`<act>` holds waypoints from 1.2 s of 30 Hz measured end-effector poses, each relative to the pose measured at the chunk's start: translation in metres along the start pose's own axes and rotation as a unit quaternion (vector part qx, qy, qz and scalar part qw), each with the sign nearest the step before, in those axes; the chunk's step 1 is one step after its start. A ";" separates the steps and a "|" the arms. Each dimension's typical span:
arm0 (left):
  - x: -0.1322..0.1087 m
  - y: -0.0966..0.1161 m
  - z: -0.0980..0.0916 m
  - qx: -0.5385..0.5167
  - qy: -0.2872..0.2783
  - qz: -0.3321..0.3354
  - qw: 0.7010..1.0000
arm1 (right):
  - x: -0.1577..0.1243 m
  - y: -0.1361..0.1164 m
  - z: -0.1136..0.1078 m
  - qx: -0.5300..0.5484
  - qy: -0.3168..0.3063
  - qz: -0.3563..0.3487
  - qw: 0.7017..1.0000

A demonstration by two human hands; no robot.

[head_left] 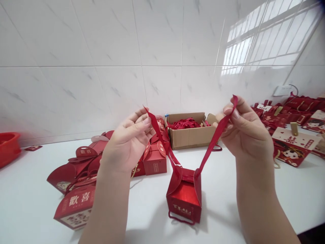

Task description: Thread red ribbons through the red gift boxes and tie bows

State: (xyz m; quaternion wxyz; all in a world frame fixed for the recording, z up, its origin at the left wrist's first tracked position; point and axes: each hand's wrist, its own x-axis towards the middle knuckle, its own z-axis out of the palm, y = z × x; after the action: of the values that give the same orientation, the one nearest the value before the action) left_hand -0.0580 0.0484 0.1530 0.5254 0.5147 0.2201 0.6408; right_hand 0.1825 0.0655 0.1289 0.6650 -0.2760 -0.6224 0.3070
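Observation:
A small red gift box with gold lettering stands on the white table in front of me. Red ribbon runs up from its top in two lengths, spread in a V. My left hand pinches one end between thumb and fingers, up and to the left of the box. On the other side my right hand pinches the opposite end at about the same height. Both lengths look fairly taut. A thin red cord handle hangs down over the front of the box. The ribbon's path inside the box top is partly hidden.
Behind the box sits a cardboard carton holding a heap of red ribbon. Red boxes crowd the left side; more red packages lie at right. A red basin is at far left. A tiled wall bounds the table's back.

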 end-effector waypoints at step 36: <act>-0.012 0.015 -0.002 0.012 0.108 0.122 0.987 | -0.005 -0.013 0.002 0.117 -0.019 -0.037 0.992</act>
State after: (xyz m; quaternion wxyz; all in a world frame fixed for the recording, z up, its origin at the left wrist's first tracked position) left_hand -0.0673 0.0327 0.1594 0.4103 0.4720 0.2192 0.7489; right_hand 0.1807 0.0535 0.1356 0.6919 -0.1671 -0.6043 0.3581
